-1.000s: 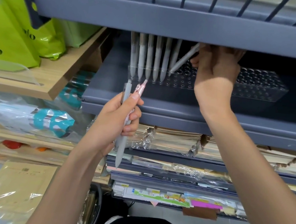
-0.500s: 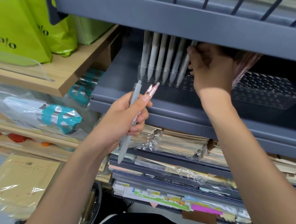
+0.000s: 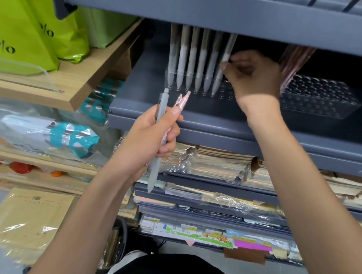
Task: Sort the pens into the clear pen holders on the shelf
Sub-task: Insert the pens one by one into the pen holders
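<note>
Confirming hand states, the inspector asked: what did each one hold?

Operator: The left hand point(image 3: 148, 138) was curled round a smooth grey plastic click pen point(image 3: 158, 134), held upright with its tip down, plus slim translucent pink pens point(image 3: 183, 99) whose tops showed above the fingers. The right hand point(image 3: 253, 77) pinched the barrel of the end matte pale-grey pen point(image 3: 225, 61) between thumb and fingertip.

Inspector: Location of that pen?

Operator: Tip down in the clear perforated plastic pen holder point(image 3: 320, 100) on the grey metal shelf point(image 3: 199, 121), last beside five matching pens point(image 3: 191, 60) to its left. Its long axis leaned slightly right at the top; the others stood near vertical.

Inspector: Governing relation for the next insertion?

Operator: Free holes lay just right of the row, above and beyond the left hand and directly beneath the right hand, which was nearer. The held pens' long axes ran roughly parallel to the seated ones. The further pink pens point(image 3: 295, 59) stood behind the right hand; whether they were seated in the holder could not be told.
</note>
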The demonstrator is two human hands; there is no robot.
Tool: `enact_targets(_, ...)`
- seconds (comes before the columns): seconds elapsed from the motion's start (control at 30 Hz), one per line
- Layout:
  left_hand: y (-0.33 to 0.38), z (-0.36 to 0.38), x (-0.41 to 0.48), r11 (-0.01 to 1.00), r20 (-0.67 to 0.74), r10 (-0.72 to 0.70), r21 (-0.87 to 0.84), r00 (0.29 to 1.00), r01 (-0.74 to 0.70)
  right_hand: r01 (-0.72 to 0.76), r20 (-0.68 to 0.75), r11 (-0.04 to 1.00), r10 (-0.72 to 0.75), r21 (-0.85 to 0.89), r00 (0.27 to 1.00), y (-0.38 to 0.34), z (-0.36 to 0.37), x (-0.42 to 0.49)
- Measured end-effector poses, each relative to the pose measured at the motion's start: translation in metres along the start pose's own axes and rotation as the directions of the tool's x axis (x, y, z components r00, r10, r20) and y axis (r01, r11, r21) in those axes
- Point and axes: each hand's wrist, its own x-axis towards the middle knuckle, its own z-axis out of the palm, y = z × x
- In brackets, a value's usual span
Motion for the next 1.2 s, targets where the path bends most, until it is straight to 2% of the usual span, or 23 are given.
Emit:
enact_targets(0.13,0.003,0.002,-0.009,0.998,0.007,-0.038,-0.05,0.999,0.038,-0.027,0.016,0.987,0.024,0.16,1.0,-0.01,-0.013,-0.03)
enact_targets(0.2,0.005,0.005,-0.014,0.988,0.041,-0.094,-0.12,0.995,0.098,-0.086,0.127,0.967,0.056,0.241,0.99,-0.017,-0.019,-0.05)
enact_targets(0.3,0.01,0.01,-0.02,0.977,0.093,-0.131,-0.155,0.987,0.145,-0.114,0.307,0.976,0.052,0.188,0.95,-0.022,-0.02,-0.082)
enact_targets(0.47,0.016,0.015,-0.038,0.985,0.148,-0.149,-0.069,0.978,0.161,-0.217,0.401,0.945,0.105,0.244,0.91,-0.03,-0.02,-0.115)
enact_targets(0.63,0.003,0.024,-0.049,0.961,0.189,-0.18,-0.176,0.965,0.214,-0.325,0.261,0.842,0.228,0.43,0.938,-0.028,-0.047,-0.135)
enact_targets(0.73,-0.007,0.036,-0.052,0.939,0.171,-0.235,-0.214,0.957,0.269,-0.303,0.124,0.761,0.285,0.574,0.95,-0.027,-0.079,-0.138)
enact_targets(0.83,-0.012,0.048,-0.051,0.919,0.153,-0.225,-0.295,0.962,0.262,-0.24,0.005,0.769,0.294,0.593,0.956,-0.019,-0.109,-0.133)
enact_targets(0.97,-0.007,0.062,-0.046,0.927,0.076,-0.176,-0.323,0.981,0.192,-0.17,-0.068,0.763,0.271,0.624,0.96,-0.009,-0.131,-0.112)
enact_targets(1.07,-0.003,0.07,-0.039,0.944,0.001,-0.133,-0.305,0.991,0.127,-0.139,-0.116,0.805,0.249,0.577,0.961,0.0,-0.139,-0.087)
enact_targets(1.2,0.004,0.084,-0.024,0.933,-0.032,-0.068,-0.357,0.997,0.052,-0.123,-0.147,0.854,0.226,0.505,0.963,0.008,-0.145,-0.055)
